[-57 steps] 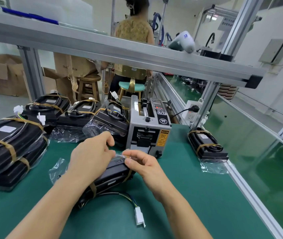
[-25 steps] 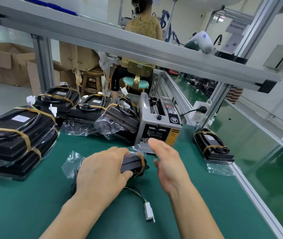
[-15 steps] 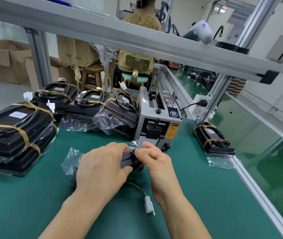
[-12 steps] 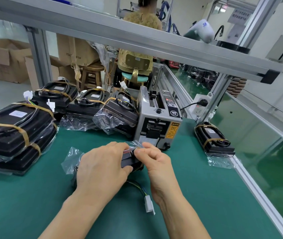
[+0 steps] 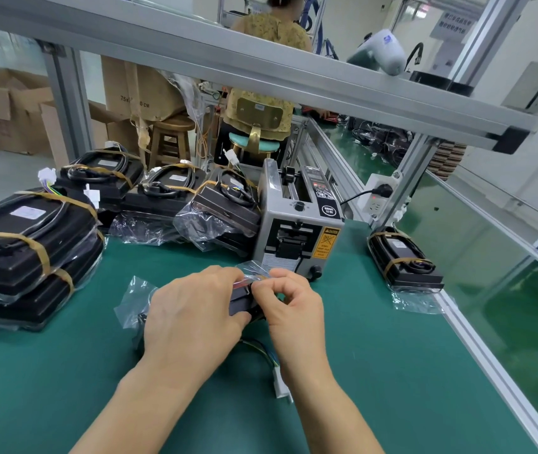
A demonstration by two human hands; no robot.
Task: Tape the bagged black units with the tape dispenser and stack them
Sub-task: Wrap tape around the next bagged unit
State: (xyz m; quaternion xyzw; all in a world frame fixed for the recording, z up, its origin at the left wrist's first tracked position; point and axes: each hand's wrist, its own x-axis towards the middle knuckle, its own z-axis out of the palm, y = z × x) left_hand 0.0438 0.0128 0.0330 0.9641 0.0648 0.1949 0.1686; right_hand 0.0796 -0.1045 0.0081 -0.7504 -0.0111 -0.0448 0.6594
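Green bench mat (image 5: 375, 371) is filling most of the view under an aluminium frame rail (image 5: 261, 63). A carton (image 5: 136, 93) behind is showing "75 x … 0 CM", partly hidden. Far left, a stack of taped units (image 5: 25, 244) is sitting in clear bags, white labels unreadable. A grey tape dispenser (image 5: 297, 231) is standing mid-bench, wearing a yellow "CAUTION" sticker; its smaller print is too fine to read. One taped unit (image 5: 402, 260) is lying alone to its right. Just in front of the dispenser, the bagged black unit (image 5: 241, 299) is lying on the mat. Left hand (image 5: 192, 316) is pressing over it, fingers curled round its top. Right hand (image 5: 290, 309) is pinching at the bag end, fingertips closed. A white connector (image 5: 280, 385) is trailing beside the right wrist.
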